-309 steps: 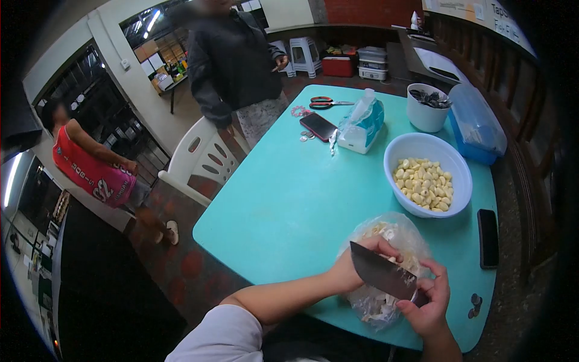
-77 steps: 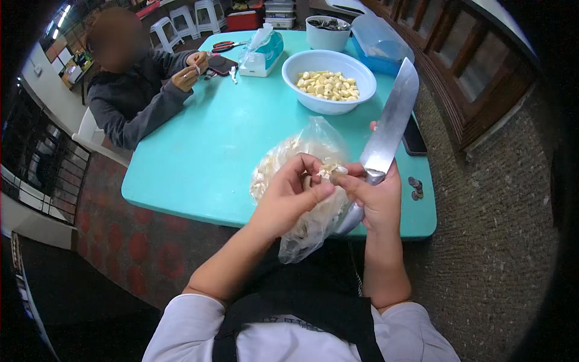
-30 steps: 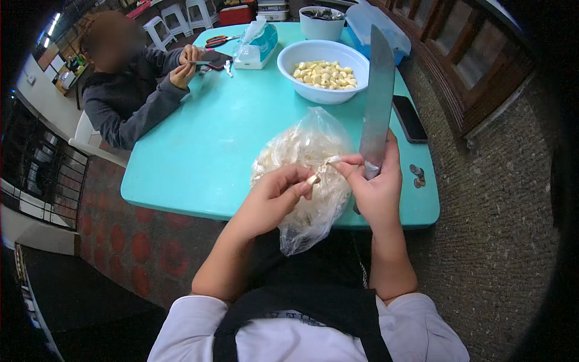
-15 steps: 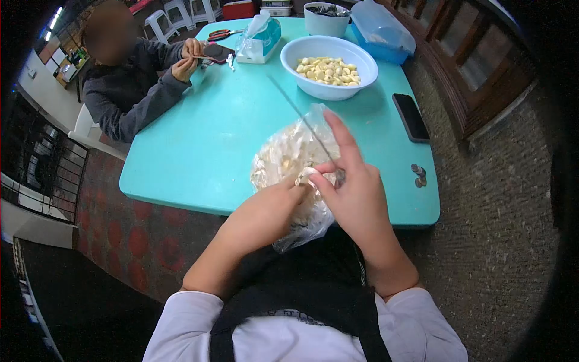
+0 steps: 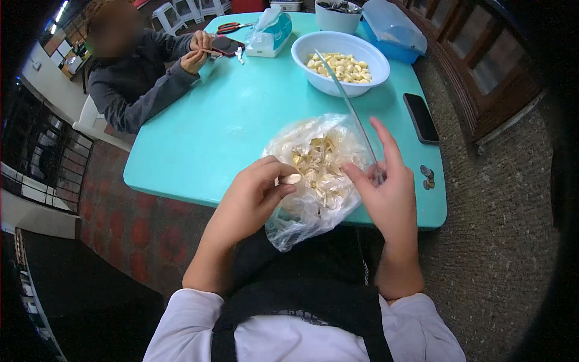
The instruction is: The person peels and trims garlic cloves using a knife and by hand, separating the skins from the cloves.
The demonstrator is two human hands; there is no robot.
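My left hand (image 5: 250, 190) pinches a pale garlic clove (image 5: 291, 179) between thumb and fingertips at the left side of a clear plastic bag. In my right hand (image 5: 392, 190) is a knife (image 5: 348, 104), its thin blade pointing up and away towards the bowl. The thumb and index finger of that hand are spread, while the other fingers keep the handle against the palm. Between both hands lies the plastic bag (image 5: 283, 136), spread open with papery garlic skins (image 5: 319, 166) inside. A pale blue bowl (image 5: 341, 40) of peeled garlic cloves (image 5: 344, 67) stands beyond it.
On the turquoise table (image 5: 199, 145) are a phone (image 5: 421, 117), coins (image 5: 427, 175), a tissue pack (image 5: 269, 35), red-handled scissors (image 5: 232, 28), a tub of utensils (image 5: 338, 17) and a blue lidded box (image 5: 395, 30). Across the left corner sits another person (image 5: 142, 78), both hands around a small object.
My hands have parted: the left moved left with the clove, the right moved right with the knife. The skins in the bag now show between them.
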